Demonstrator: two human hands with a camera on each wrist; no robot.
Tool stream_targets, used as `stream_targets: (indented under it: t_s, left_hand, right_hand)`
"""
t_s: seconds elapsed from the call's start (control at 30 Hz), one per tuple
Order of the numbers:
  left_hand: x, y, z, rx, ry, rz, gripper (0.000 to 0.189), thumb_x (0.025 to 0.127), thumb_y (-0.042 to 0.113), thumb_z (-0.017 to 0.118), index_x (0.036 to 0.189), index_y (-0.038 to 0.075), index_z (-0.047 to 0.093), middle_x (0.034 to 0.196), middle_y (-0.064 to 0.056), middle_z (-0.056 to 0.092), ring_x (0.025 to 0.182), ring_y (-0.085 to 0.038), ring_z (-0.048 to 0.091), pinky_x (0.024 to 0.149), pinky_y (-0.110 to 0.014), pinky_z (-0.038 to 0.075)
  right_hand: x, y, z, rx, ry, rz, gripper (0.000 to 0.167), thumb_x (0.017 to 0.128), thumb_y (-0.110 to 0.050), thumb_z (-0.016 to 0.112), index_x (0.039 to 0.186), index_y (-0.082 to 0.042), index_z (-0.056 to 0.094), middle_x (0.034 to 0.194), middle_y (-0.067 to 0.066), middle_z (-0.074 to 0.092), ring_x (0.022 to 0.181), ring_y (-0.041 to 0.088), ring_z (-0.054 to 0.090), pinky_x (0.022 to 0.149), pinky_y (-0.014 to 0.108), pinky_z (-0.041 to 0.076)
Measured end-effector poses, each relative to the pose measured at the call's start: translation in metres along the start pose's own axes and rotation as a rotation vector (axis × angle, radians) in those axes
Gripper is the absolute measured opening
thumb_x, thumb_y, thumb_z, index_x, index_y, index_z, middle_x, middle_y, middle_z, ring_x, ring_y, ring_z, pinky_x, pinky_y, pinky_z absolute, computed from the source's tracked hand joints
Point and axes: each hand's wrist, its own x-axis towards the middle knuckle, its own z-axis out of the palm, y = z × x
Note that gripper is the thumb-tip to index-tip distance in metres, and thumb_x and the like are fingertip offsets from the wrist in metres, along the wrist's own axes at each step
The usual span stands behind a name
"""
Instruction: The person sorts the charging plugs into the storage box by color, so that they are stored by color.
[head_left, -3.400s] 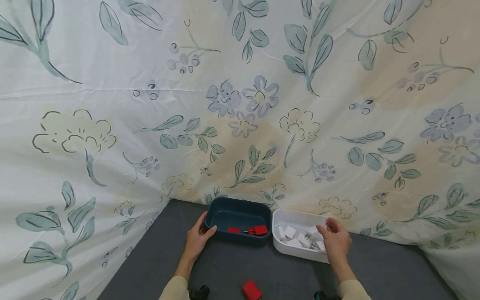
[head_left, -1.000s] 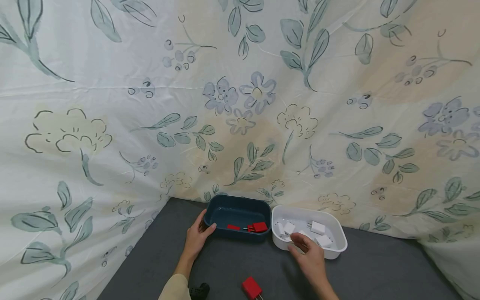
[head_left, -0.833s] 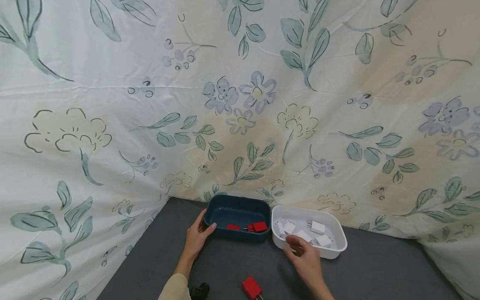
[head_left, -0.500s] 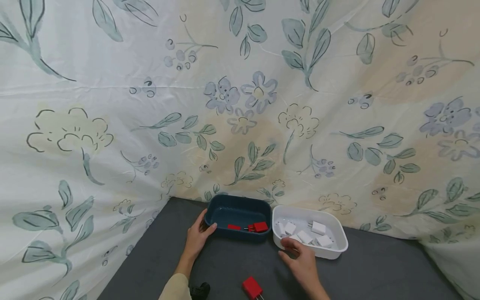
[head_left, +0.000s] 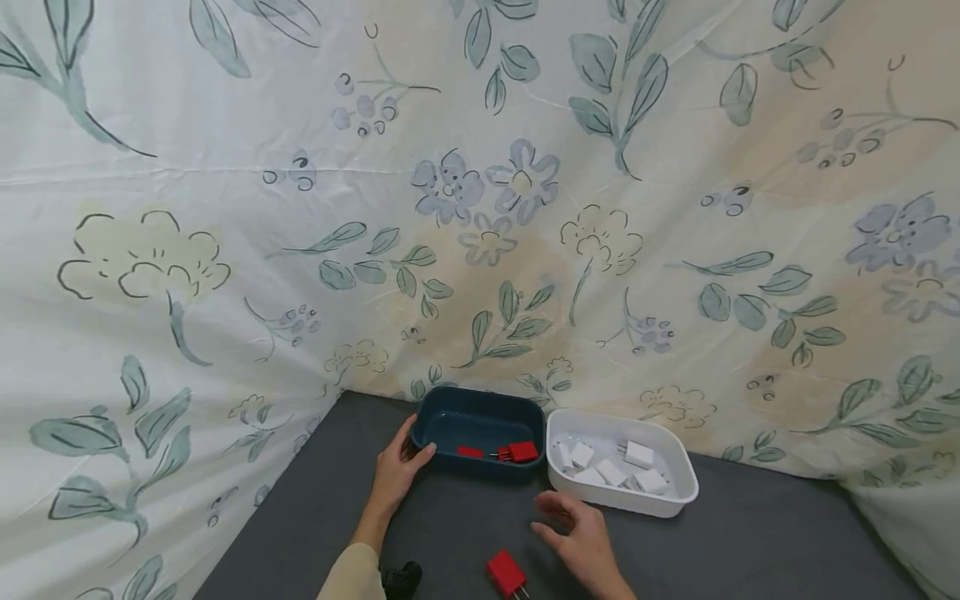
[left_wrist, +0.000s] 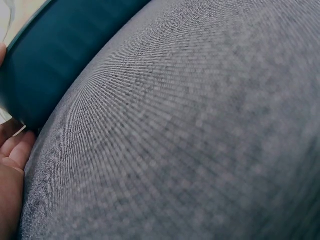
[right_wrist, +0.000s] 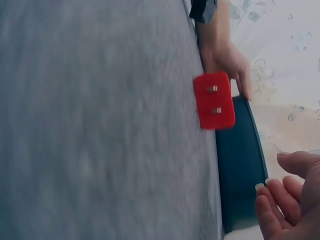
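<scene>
My left hand (head_left: pixel 395 475) grips the left end of a dark teal bin (head_left: pixel 480 472), thumb at the front rim and fingers along the end. Inside that bin lie a red charger plug (head_left: pixel 522 452) with metal prongs and a flat red piece (head_left: pixel 470 452). My right hand (head_left: pixel 579 537) hovers in front of the white bin (head_left: pixel 618 497), fingers loosely bent and holding nothing. Closest to it, on the table, is another red charger plug (head_left: pixel 506 572), whose two prongs face the camera in the right wrist view (right_wrist: pixel 215 100). Several white charger plugs (head_left: pixel 611 473) lie in the white bin.
Both bins stand side by side at the back of the dark grey cloth-covered table (head_left: pixel 450 533). Close behind them hangs a floral curtain (head_left: pixel 480 317), which also runs along the left side. A small black object (head_left: pixel 401 579) shows at the bottom edge beside my left forearm.
My right hand has moved from the white bin's right end across its front, then back toward me and left, off the bin. My left hand stays on the teal bin.
</scene>
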Motion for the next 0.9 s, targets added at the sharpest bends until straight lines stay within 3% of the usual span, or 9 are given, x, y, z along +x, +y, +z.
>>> stream_targets:
  t_s: [0.2,0.47,0.9]
  left_hand:
    - [0.0,0.001,0.0,0.001,-0.001,-0.002,0.071,0.09,0.022,0.071,0.15,0.007,0.037,0.148,-0.024,0.044,0.134,-0.037,0.048,0.107,-0.05,0.042]
    - [-0.001,0.0,-0.001,-0.016,-0.01,-0.007,0.071,0.09,0.021,0.071,0.15,0.007,0.036,0.149,-0.024,0.042,0.136,-0.037,0.046,0.108,-0.05,0.042]
    - [-0.002,0.001,-0.002,-0.022,-0.023,-0.009,0.071,0.09,0.021,0.07,0.151,0.008,0.035,0.151,-0.024,0.04,0.137,-0.037,0.043,0.109,-0.05,0.04]
  right_hand:
    - [-0.005,-0.001,0.008,0.036,-0.147,-0.02,0.045,0.076,-0.02,0.083,0.114,-0.001,0.067,0.11,0.013,0.07,0.1,0.023,0.069,0.082,0.025,0.057]
    - [-0.01,-0.003,0.015,0.085,-0.293,0.014,0.053,0.077,-0.022,0.083,0.12,0.001,0.063,0.115,0.016,0.068,0.103,0.026,0.066,0.085,0.027,0.057]
    - [-0.017,0.004,0.024,0.164,-0.375,0.029,0.056,0.074,-0.019,0.085,0.122,0.0,0.063,0.117,0.015,0.068,0.104,0.016,0.066,0.087,0.026,0.057]
